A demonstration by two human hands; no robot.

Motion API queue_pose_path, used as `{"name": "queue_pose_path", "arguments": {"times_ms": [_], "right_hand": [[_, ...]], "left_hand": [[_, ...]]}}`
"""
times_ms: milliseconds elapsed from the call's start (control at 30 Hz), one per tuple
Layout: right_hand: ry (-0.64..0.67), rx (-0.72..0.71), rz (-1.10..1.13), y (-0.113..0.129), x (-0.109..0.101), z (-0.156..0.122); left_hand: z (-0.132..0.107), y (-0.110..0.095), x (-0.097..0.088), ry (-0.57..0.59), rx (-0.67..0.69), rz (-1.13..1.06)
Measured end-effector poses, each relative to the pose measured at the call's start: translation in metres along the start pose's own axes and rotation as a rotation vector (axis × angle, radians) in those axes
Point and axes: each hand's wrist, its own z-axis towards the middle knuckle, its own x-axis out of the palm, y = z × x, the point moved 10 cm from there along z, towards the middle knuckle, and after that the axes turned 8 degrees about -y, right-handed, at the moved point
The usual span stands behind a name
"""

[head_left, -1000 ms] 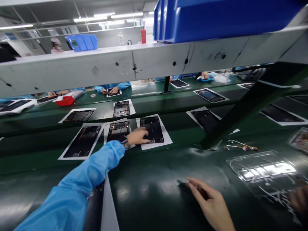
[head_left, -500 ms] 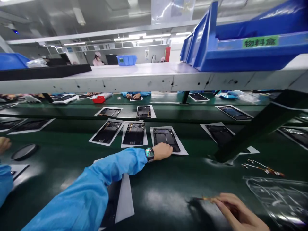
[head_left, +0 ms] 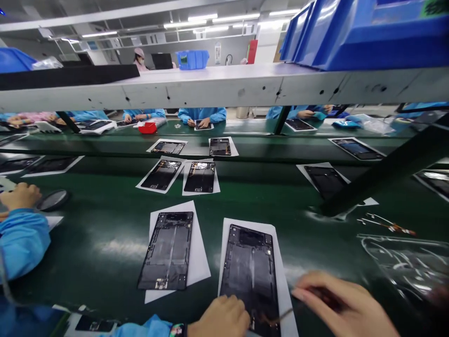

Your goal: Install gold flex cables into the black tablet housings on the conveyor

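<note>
A black tablet housing (head_left: 250, 276) on white paper lies right in front of me, its inside facing up. My left hand (head_left: 221, 319) is closed at its lower left edge, fingers curled on the housing. At its right, my right hand (head_left: 342, 302) pinches a thin brownish flex cable (head_left: 286, 314). The cable's free end hangs over the lower part of the housing and is blurred. To the left, a second tablet housing (head_left: 168, 252) rests on skewed white paper, untouched.
More housings (head_left: 199, 177) on paper lie farther back. At right are loose flex cables (head_left: 389, 225), a clear plastic tray (head_left: 403, 267) and a dark slanted post (head_left: 379, 168). Blue bins (head_left: 351, 37) sit on the shelf (head_left: 224, 89) above. A co-worker's hand (head_left: 21, 195) is at left.
My left hand has come back toward me, and the tablet housing it touched on the far strip now lies near me. My right hand has brought the flex cable beside it. The view has tilted down.
</note>
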Motion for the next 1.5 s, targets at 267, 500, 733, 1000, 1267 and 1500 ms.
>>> {"name": "queue_pose_path", "arguments": {"times_ms": [267,500,733,1000,1267,1500], "right_hand": [[0.317,0.014,0.138,0.037,0.09,0.045],[0.312,0.026,-0.002,-0.016,0.126,0.108],[0.322,0.083,-0.162,-0.066,0.175,0.134],[0.369,0.184,-0.309,-0.086,0.181,0.148],[0.489,0.295,-0.484,-0.107,0.182,0.172],[0.403,0.196,-0.605,-0.083,0.17,0.148]], "left_hand": [[0.03,0.082,-0.065,-0.262,-0.613,-0.716],[0.032,0.084,-0.066,-0.326,-0.433,-0.138],[0.039,0.081,-0.05,-0.25,-0.201,0.192],[0.041,0.084,-0.049,-0.308,-0.163,0.132],[0.039,0.084,-0.047,-0.255,-0.125,0.081],[0.04,0.089,-0.044,-0.166,-0.171,0.085]]}}
